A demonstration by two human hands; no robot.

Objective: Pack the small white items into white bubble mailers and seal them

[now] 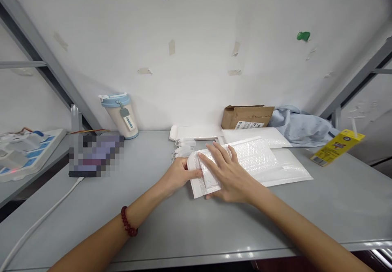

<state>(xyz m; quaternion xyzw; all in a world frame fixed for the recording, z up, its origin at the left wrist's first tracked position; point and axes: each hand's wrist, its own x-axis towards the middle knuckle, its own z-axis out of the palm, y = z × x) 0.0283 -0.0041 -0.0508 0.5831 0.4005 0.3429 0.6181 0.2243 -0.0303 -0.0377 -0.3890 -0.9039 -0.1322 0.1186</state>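
Note:
A white bubble mailer [255, 157] is held slightly raised at an angle over the grey desk [171, 231]. My left hand [180, 176] is closed on its left end, thumb on top and the other fingers hidden behind it. Across the mailer's upper face lie the spread fingers of my right hand [229, 174], while its thumb shows by the lower edge, gripping the mailer. More white mailers [290, 168] lie beneath and behind it. Just beyond my left hand is a row of small white packets [185, 143], partly covered.
A tumbler [121, 117] and a pixelated phone-like device [98, 155] with a white cable stand left. A power strip [39, 157] is at far left. Behind are a cardboard box [248, 117] and blue cloth [300, 127]; a yellow drink carton [337, 146] is at right. The wall rises behind.

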